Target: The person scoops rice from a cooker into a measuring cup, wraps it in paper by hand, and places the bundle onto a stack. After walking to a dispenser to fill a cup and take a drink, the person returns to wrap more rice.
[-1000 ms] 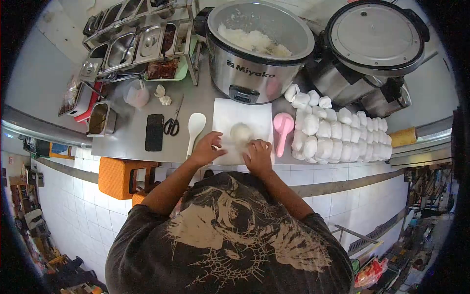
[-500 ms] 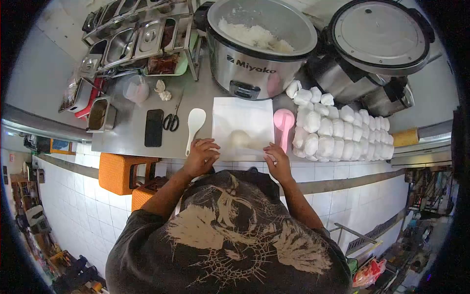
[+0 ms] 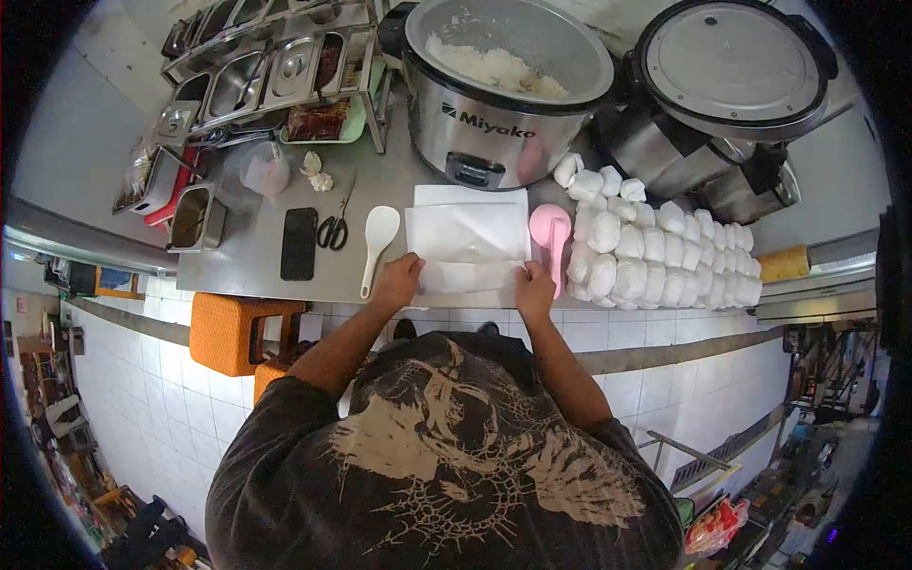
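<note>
A white sheet of wrapping paper [image 3: 465, 230] lies on the steel table in front of me, over another sheet. Its near edge forms a folded band [image 3: 473, 277]. My left hand [image 3: 400, 277] pinches the left end of this band, and my right hand [image 3: 535, 287] pinches the right end. The rice mound is hidden under the paper. Just left of the sheet rests a white rice paddle [image 3: 381, 231]. A pink scoop [image 3: 550, 230] lies close to my right hand. Beyond it, several white wrapped parcels [image 3: 655, 252] are stacked in rows.
Behind the paper stands an open rice cooker [image 3: 475, 135] with rice [image 3: 494, 68] inside. A lidded cooker [image 3: 731, 66] is at the back right. Leftward are scissors [image 3: 332, 232], a phone [image 3: 298, 245], a plastic cup [image 3: 265, 171] and a rack of metal pans [image 3: 237, 85]. An orange stool [image 3: 226, 332] stands below.
The paper's near edge has been brought over the rice mound, which no longer shows. Both hands have closed on the ends of the fold; the left has moved slightly right.
</note>
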